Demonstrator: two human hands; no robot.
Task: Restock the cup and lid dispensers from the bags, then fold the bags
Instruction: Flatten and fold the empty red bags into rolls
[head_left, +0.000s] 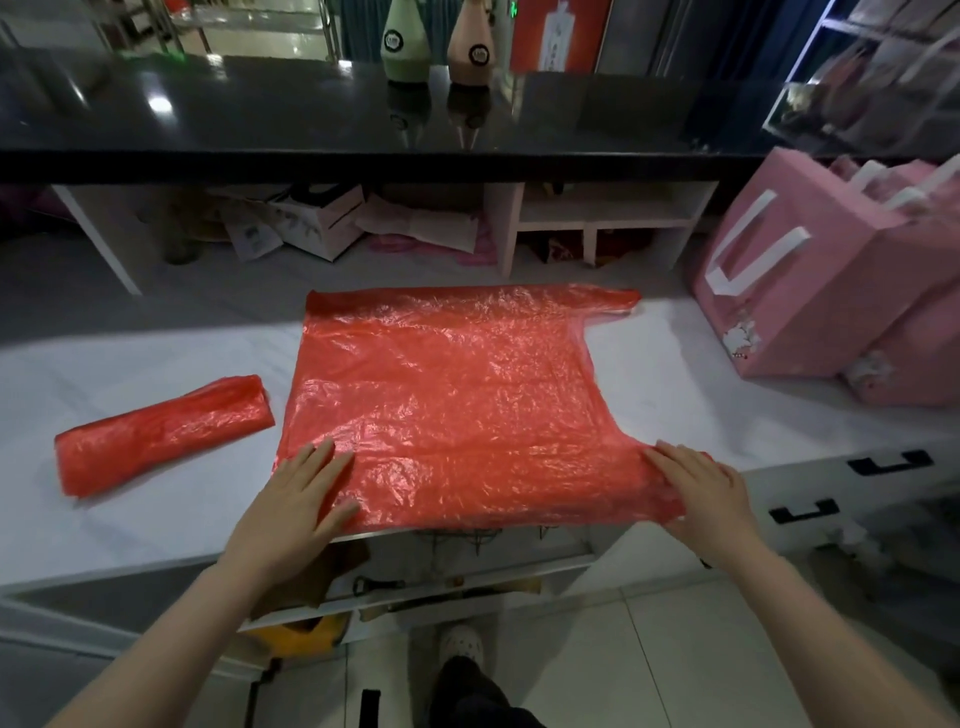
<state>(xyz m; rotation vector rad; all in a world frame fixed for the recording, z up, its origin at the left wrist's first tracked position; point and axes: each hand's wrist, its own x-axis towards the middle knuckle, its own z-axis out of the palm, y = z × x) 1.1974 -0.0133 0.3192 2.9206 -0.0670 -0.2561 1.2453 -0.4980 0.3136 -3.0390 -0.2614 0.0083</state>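
Red plastic bag (447, 395): spread flat on white counter (156, 343), near edge at the counter's front lip, handles pointing right, far handle (613, 301) lying out flat toward the right. Left hand (296, 499): palm down on the bag's near left corner, fingers straight and together, pressing the plastic, nothing gripped. Right hand (701, 488): on the near right handle at the counter's edge, fingers laid over the plastic, slightly bent; whether pinched underneath cannot be told. Second red bag (161, 436): folded into a long narrow bundle, lying slantwise on the counter to the left, just beside the spread bag, apart from it. Pink paper bags (831, 291): white handles, standing on the counter at far right, well apart from the red bag. Black shelf (260, 114): glossy, raised behind the counter, bearing one green bottle (406, 41) and one pink bottle (470, 44) side by side. Open cubbies below the shelf: boxes and papers (311, 223) heaped inside.
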